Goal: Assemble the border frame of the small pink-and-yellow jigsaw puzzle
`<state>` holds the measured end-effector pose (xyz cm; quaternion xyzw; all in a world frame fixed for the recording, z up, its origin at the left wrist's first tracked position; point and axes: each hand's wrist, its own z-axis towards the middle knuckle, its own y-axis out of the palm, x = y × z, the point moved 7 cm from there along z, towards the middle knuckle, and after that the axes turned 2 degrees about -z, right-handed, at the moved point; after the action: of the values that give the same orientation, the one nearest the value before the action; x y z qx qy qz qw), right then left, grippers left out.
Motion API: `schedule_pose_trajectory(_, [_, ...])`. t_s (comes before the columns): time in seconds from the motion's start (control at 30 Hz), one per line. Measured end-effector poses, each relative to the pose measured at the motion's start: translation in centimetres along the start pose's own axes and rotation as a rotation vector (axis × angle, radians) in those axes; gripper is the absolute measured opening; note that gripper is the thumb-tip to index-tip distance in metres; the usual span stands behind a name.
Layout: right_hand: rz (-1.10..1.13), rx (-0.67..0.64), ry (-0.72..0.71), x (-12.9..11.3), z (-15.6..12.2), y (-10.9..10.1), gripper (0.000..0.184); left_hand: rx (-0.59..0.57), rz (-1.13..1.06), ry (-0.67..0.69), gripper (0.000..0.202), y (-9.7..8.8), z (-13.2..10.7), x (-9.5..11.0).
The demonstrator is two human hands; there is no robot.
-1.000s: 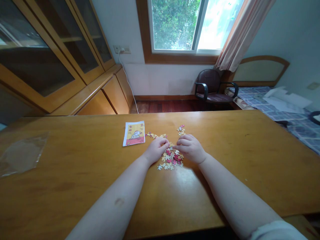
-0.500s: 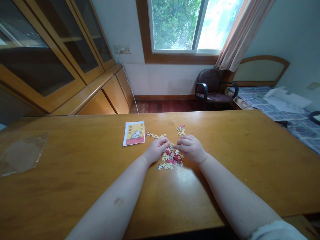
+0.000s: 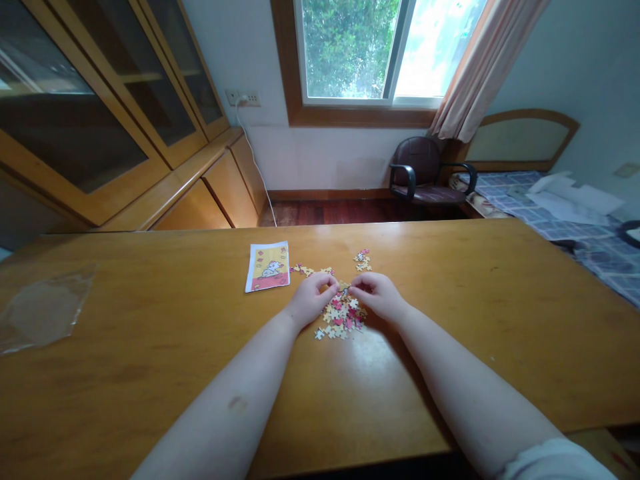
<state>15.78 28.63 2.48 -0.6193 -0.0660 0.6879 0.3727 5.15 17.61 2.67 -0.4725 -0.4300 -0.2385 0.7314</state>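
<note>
A heap of small pink, yellow and white puzzle pieces (image 3: 343,316) lies in the middle of the wooden table (image 3: 150,347). My left hand (image 3: 311,299) sits at the heap's left edge, fingers curled into a pinch. My right hand (image 3: 380,295) is at the heap's right edge, fingers also pinched, the fingertips of both hands almost meeting over the pieces. What each pinch holds is too small to make out. A printed picture card (image 3: 268,267) with a yellow and red cartoon lies flat just left of the hands.
A few loose pieces (image 3: 363,259) lie behind the hands. A clear plastic bag (image 3: 43,308) rests at the table's far left. Beyond the table stand wooden cabinets (image 3: 115,127), a dark office chair (image 3: 425,175) and a bed (image 3: 560,220) at right.
My right hand has lifted slightly and drawn its fingers together toward the left hand. The left hand has barely moved.
</note>
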Motion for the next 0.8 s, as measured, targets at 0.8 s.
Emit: schedule_pose_trajectory(0.8, [0.077,0.027,0.095,0.5,0.2,0.3,0.015,-0.106,0.110,0.091,0.029,0.9,-0.1,0.9])
